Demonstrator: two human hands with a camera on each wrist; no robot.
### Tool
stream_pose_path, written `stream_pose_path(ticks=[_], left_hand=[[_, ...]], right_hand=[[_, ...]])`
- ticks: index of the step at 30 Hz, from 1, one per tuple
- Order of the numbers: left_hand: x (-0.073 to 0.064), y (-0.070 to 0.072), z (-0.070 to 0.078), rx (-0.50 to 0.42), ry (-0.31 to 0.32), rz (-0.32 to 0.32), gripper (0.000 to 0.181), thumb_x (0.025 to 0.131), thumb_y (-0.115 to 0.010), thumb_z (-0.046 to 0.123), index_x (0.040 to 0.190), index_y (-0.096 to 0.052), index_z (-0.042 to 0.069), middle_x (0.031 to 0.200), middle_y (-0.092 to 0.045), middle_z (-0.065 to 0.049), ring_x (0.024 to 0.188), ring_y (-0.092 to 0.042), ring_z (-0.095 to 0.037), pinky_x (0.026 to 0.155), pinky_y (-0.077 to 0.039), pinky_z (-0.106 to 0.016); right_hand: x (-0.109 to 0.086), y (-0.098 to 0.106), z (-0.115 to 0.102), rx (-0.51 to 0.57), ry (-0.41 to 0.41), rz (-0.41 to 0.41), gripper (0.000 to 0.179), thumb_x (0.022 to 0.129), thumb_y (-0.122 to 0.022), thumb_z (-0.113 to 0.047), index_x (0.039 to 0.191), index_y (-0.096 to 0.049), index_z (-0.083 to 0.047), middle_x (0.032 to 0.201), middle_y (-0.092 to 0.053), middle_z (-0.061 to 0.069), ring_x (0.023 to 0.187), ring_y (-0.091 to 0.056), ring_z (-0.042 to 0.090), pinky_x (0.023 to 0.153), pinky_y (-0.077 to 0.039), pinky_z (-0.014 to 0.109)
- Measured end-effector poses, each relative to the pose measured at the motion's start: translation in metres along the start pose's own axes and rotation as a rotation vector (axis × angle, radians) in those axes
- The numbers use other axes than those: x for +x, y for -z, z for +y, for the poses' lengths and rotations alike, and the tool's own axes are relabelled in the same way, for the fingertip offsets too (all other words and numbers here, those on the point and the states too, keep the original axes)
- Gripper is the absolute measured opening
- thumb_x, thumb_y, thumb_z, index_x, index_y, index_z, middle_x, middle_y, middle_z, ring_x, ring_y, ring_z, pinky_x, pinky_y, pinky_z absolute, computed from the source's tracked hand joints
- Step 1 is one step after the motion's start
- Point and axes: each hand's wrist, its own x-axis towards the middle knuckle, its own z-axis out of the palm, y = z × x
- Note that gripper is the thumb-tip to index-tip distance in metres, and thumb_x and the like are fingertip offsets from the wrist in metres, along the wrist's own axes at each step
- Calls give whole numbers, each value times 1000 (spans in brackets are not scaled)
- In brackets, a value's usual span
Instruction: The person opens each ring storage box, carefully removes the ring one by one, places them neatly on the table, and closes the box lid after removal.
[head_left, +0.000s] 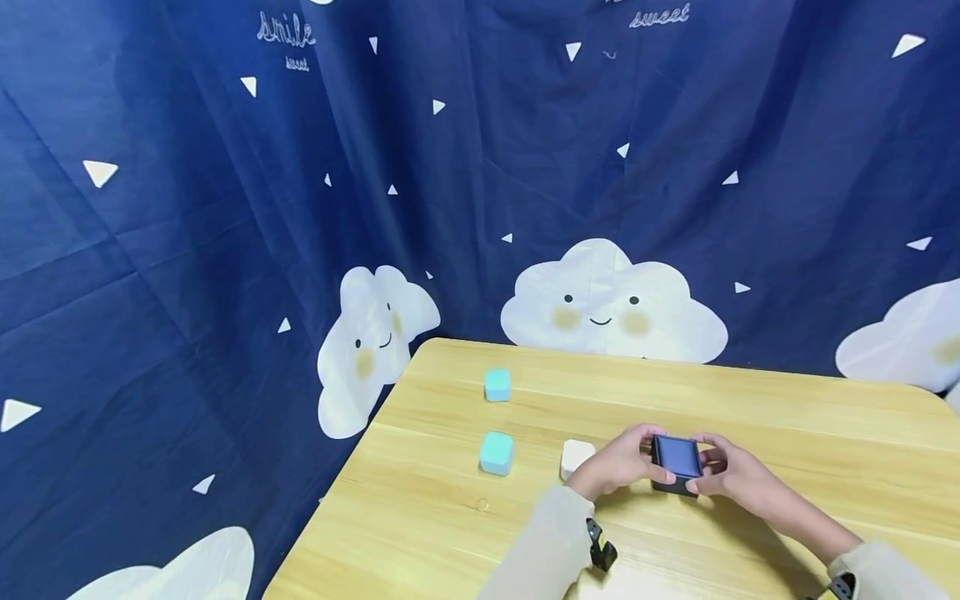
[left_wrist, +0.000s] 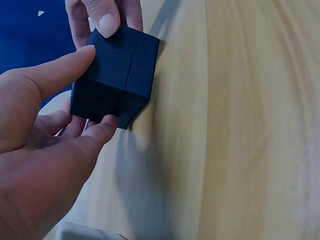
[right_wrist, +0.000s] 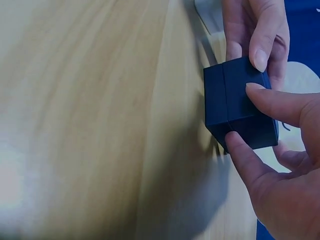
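Both hands hold a small dark navy hinged box (head_left: pixel 678 458), like a ring box, between them. Its lid is closed, and a thin seam runs round it in both wrist views. My left hand (head_left: pixel 626 460) grips the left side, thumb along the near face. On the opposite side, my right hand (head_left: pixel 738 477) pinches it with thumb and fingers. Whether the box touches the table cannot be told. A white rounded block (head_left: pixel 576 457) sits just beyond the left wrist. Farther left, a thin ring (head_left: pixel 482 504) lies on the wood.
Two turquoise rounded blocks (head_left: pixel 497 452) stand on the left part of the wooden table (head_left: pixel 420 467), one behind the other. A dark blue curtain (head_left: pixel 487 167) with clouds hangs along the table's back and left edges. Dark bands circle both wrists.
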Motion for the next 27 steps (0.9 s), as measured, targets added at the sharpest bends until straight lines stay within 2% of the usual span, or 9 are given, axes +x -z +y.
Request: stream_pose_path(ticks=[13, 20, 23, 27], left_hand=[[-14, -7, -6, 18, -28, -8, 67, 74, -74, -6, 131, -49, 19, 127, -49, 3, 100, -62, -12, 74, -53, -19], [-19, -8, -9, 41, -47, 29, 68, 72, -76, -4, 130, -49, 20, 126, -46, 4, 92, -60, -8, 74, -52, -19], [-21, -12, -10, 47, -56, 54, 71, 72, -78, -2, 132, -47, 21, 126, -44, 5, 89, -57, -6, 74, -51, -18], [-23, -16, -13, 37, -49, 74, 82, 71, -80, 0, 139, -41, 26, 129, -41, 5, 96, -54, -7, 78, -50, -19]], right_hand=[[-14, -5, 5, -15, 53, 12, 83, 76, -79, -14, 139, -30, 9, 114, -54, 22, 96, -55, 25, 71, -51, 26], [-14, -9, 7, 2, 48, 5, 82, 78, -78, -16, 140, -29, 7, 118, -52, 25, 100, -56, 29, 72, -51, 27], [-15, -10, 10, -9, 74, 19, 80, 79, -77, -16, 140, -29, 6, 122, -50, 27, 103, -56, 31, 73, -51, 26], [-15, -11, 14, -30, 130, 47, 77, 80, -77, -14, 138, -31, 7, 123, -48, 28, 104, -56, 32, 73, -52, 24]])
